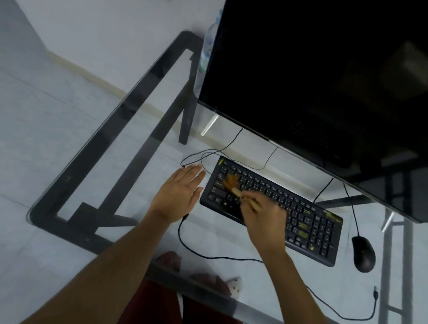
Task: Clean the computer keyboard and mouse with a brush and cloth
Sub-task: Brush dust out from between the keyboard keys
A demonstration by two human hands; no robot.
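A black keyboard [304,217] with yellowish smudges lies slanted on the glass desk [104,135]. My right hand [264,220] grips a small brush [231,184] with a wooden handle. Its brown bristles rest on the keys at the keyboard's left end and look blurred. My left hand [178,194] lies flat and palm down on the glass, just left of the keyboard, with fingers apart and nothing in it. A black mouse [363,253] sits on the desk to the right of the keyboard. No cloth is in sight.
A large dark monitor [338,81] stands behind the keyboard. A clear plastic bottle [208,46] is at its left edge. Thin black cables [227,257] run over the glass near my hands and to the front right. The desk's black frame [144,132] and tiled floor show through.
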